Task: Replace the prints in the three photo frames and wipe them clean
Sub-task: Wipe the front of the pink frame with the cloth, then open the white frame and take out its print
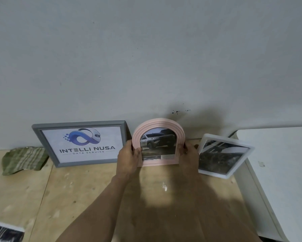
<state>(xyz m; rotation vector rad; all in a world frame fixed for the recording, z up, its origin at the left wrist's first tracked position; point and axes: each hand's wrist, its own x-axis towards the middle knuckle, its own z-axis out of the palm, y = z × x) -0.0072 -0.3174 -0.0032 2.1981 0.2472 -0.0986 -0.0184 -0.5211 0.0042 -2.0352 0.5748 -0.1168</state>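
A pink arched photo frame [158, 125] with a print of a white car stands upright near the wall. My left hand [128, 158] grips its left edge and my right hand [189, 157] grips its right edge. To its left a grey rectangular frame [35, 130] with a logo print leans against the wall. On the right a white frame [206, 138] holding a dark print leans tilted. A green striped cloth [23, 159] lies crumpled at the far left of the wooden table [59, 198].
A white cabinet or appliance [277, 163] stands against the table's right side. A loose dark print [3, 232] lies at the table's near left corner. The plain grey wall [146, 58] rises right behind the frames.
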